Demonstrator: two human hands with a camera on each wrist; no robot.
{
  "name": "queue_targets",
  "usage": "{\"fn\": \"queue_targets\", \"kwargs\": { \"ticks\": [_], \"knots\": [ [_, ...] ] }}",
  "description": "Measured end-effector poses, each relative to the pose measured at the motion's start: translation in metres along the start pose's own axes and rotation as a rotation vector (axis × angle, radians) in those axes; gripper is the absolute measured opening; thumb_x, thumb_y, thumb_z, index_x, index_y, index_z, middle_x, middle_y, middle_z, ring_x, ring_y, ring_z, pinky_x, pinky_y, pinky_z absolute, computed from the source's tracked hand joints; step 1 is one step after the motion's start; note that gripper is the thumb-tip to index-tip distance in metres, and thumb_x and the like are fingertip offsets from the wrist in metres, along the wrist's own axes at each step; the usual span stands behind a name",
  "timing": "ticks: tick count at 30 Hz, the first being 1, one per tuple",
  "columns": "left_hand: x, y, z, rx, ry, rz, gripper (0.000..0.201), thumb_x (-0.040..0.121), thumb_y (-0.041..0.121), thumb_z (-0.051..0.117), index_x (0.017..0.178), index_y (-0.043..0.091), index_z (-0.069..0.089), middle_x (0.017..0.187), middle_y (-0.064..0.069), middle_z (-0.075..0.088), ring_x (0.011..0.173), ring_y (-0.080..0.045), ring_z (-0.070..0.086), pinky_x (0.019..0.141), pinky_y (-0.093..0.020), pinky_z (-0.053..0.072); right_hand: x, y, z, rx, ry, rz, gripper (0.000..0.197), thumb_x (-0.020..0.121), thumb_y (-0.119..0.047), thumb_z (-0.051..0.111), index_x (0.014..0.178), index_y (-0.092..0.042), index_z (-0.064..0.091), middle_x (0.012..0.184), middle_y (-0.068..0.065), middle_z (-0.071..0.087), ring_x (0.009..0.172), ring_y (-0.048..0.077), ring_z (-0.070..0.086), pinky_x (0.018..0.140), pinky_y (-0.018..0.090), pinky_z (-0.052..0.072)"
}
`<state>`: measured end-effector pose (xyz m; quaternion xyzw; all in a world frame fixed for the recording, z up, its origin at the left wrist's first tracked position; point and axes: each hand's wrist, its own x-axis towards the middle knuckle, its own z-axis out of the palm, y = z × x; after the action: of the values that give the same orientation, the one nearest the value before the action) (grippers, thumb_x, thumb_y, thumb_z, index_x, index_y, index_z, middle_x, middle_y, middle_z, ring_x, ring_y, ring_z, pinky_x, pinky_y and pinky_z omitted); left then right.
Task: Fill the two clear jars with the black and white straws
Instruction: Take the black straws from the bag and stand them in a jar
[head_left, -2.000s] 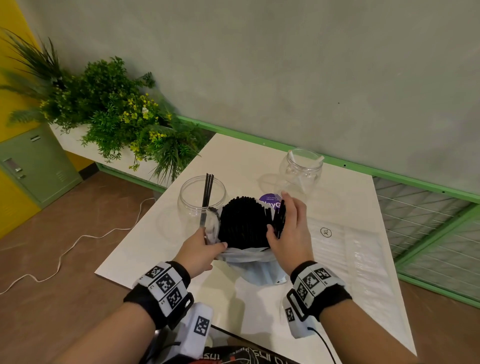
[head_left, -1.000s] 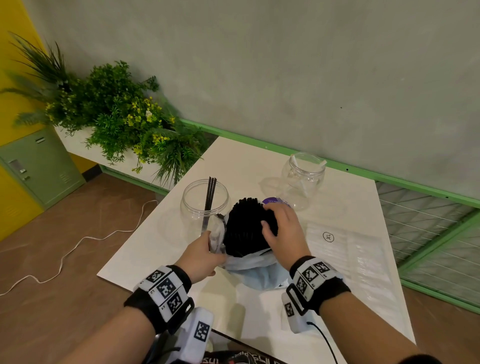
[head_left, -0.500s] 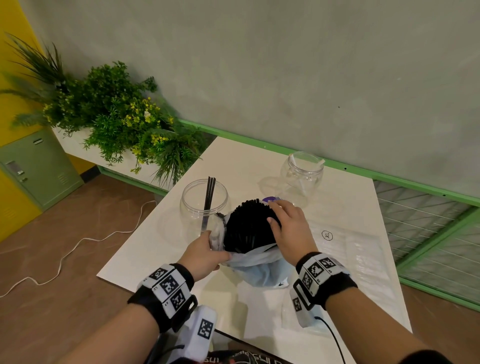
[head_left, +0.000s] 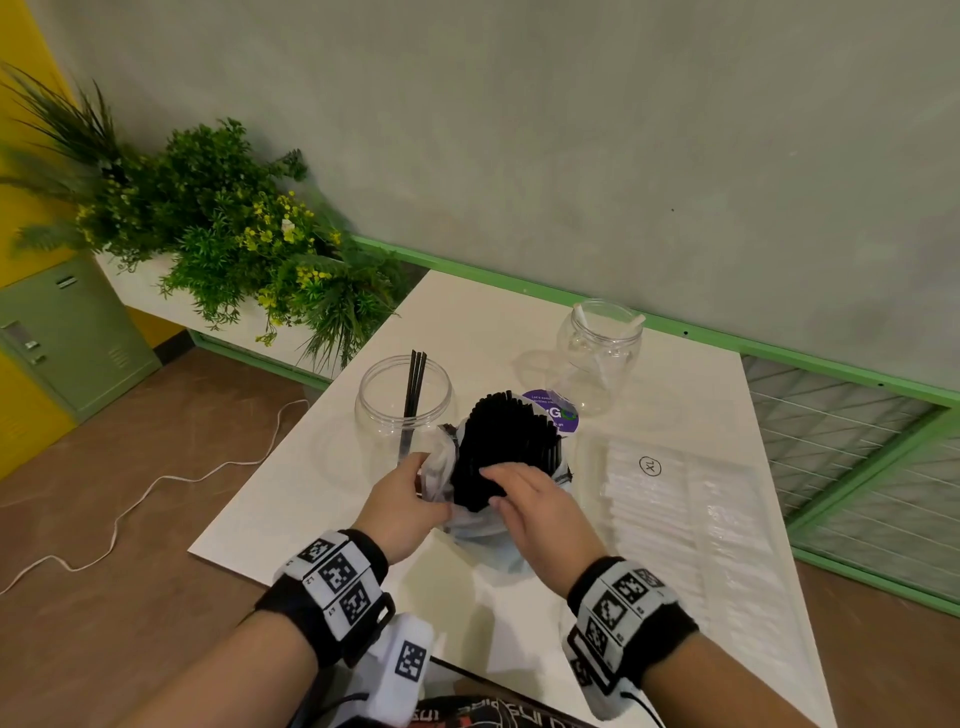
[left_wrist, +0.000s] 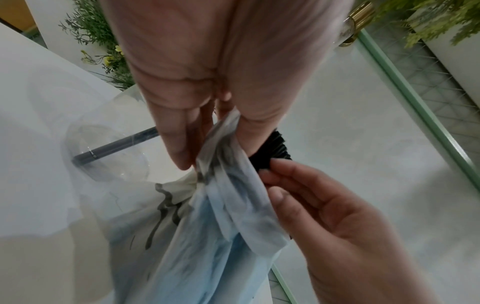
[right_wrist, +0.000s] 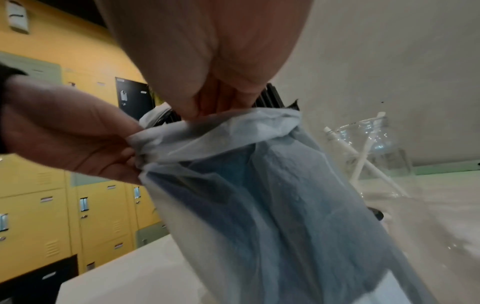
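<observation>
Toward the table's (head_left: 311, 478) near edge, black straws (head_left: 509, 441) are kept upright in a bag (head_left: 485, 538), tips upward, its rim pinched by the left hand (head_left: 405, 512); the right hand's (head_left: 540, 512) grip on them cannot be told.

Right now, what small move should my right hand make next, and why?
Probably pinch a few black straws at the bundle's near side and lift them out. The left hand pinches the bag by its edge, steadying it, the right hand touches the bundle, and the near jar holds only a few black ones.
</observation>
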<state>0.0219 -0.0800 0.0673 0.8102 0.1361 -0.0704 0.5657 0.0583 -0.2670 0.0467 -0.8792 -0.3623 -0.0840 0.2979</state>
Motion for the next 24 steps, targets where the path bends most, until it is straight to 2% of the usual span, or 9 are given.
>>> {"fn": "queue_targets", "kwargs": {
  "ticks": [3, 5, 7, 9, 11, 14, 18, 21, 24],
  "knots": [
    [0.002, -0.001, 0.000, -0.005, 0.037, -0.015, 0.056, 0.070, 0.011, 0.069, 0.122, 0.021, 0.049, 0.101, -0.007, 0.066, 0.092, -0.021, 0.063, 0.072, -0.025, 0.046, 0.009, -0.001, -0.006, 0.028, -0.108, 0.116, 0.039, 0.088, -0.010, 0.062, 0.126, -0.011, 0.057, 0.123, 0.003, 0.060, 0.109, 0.018, 0.058, 0.092, 0.021, 0.041],
    [0.003, -0.001, 0.000, -0.032, 0.061, -0.047, 0.052, 0.075, 0.002, 0.067, 0.119, 0.022, 0.046, 0.099, -0.012, 0.065, 0.088, -0.025, 0.063, 0.072, -0.029, 0.047, 0.012, -0.001, -0.008, 0.013, -0.171, 0.157, 0.044, 0.085, -0.014, 0.067, 0.127, -0.013, 0.055, 0.123, 0.002, 0.059, 0.114, 0.016, 0.053, 0.094, 0.021, 0.038],
    [0.004, -0.001, 0.001, -0.080, 0.065, -0.073, 0.051, 0.071, 0.004, 0.067, 0.115, 0.018, 0.046, 0.095, -0.015, 0.064, 0.083, -0.028, 0.062, 0.076, -0.039, 0.053, 0.013, -0.002, -0.007, 0.001, -0.199, 0.184, 0.041, 0.083, -0.017, 0.070, 0.121, -0.012, 0.055, 0.118, 0.002, 0.060, 0.113, 0.016, 0.051, 0.093, 0.021, 0.037],
    [0.006, -0.002, 0.002, -0.136, 0.046, -0.100, 0.053, 0.067, 0.007, 0.064, 0.116, 0.014, 0.045, 0.095, -0.016, 0.062, 0.086, -0.032, 0.063, 0.083, -0.051, 0.054, 0.015, -0.004, -0.006, -0.022, -0.207, 0.195, 0.037, 0.082, -0.020, 0.072, 0.114, -0.011, 0.056, 0.113, 0.003, 0.059, 0.110, 0.017, 0.051, 0.091, 0.023, 0.040],
    [0.007, -0.002, 0.003, -0.157, 0.018, -0.108, 0.045, 0.075, -0.001, 0.059, 0.116, 0.011, 0.045, 0.098, -0.016, 0.061, 0.093, -0.034, 0.062, 0.087, -0.055, 0.053, 0.016, -0.006, -0.003, -0.051, -0.216, 0.206, 0.038, 0.082, -0.024, 0.071, 0.115, -0.012, 0.055, 0.114, 0.003, 0.059, 0.112, 0.016, 0.049, 0.092, 0.024, 0.040],
    [0.006, 0.001, 0.006, -0.212, -0.009, -0.117, 0.034, 0.087, -0.005, 0.052, 0.117, 0.011, 0.046, 0.110, -0.019, 0.060, 0.102, -0.033, 0.062, 0.086, -0.050, 0.053, 0.018, -0.006, 0.001, -0.084, -0.202, 0.230, 0.043, 0.084, -0.030, 0.069, 0.121, -0.015, 0.054, 0.116, 0.003, 0.060, 0.116, 0.015, 0.047, 0.095, 0.024, 0.040],
    [0.007, 0.003, 0.007, -0.287, -0.033, -0.168, 0.028, 0.091, -0.001, 0.050, 0.116, 0.009, 0.048, 0.117, -0.019, 0.059, 0.108, -0.033, 0.060, 0.085, -0.043, 0.053, 0.021, -0.005, 0.002, -0.102, -0.188, 0.254, 0.049, 0.085, -0.037, 0.067, 0.126, -0.015, 0.053, 0.116, 0.004, 0.060, 0.115, 0.018, 0.046, 0.095, 0.029, 0.041],
    [0.009, 0.001, 0.007, -0.302, -0.088, -0.183, 0.034, 0.086, -0.003, 0.051, 0.117, 0.009, 0.055, 0.114, -0.015, 0.066, 0.106, -0.030, 0.063, 0.086, -0.041, 0.053, 0.024, -0.007, -0.001, -0.112, -0.190, 0.266, 0.047, 0.085, -0.036, 0.068, 0.124, -0.014, 0.053, 0.114, 0.004, 0.060, 0.113, 0.020, 0.047, 0.095, 0.033, 0.041],
    [0.009, 0.002, 0.008, -0.356, -0.122, -0.165, 0.047, 0.072, -0.006, 0.059, 0.117, 0.007, 0.059, 0.111, -0.016, 0.068, 0.107, -0.031, 0.064, 0.090, -0.042, 0.054, 0.026, -0.006, 0.000, -0.147, -0.182, 0.266, 0.044, 0.082, -0.039, 0.067, 0.115, -0.013, 0.054, 0.106, 0.006, 0.062, 0.107, 0.022, 0.048, 0.090, 0.035, 0.041]
  ]
}}
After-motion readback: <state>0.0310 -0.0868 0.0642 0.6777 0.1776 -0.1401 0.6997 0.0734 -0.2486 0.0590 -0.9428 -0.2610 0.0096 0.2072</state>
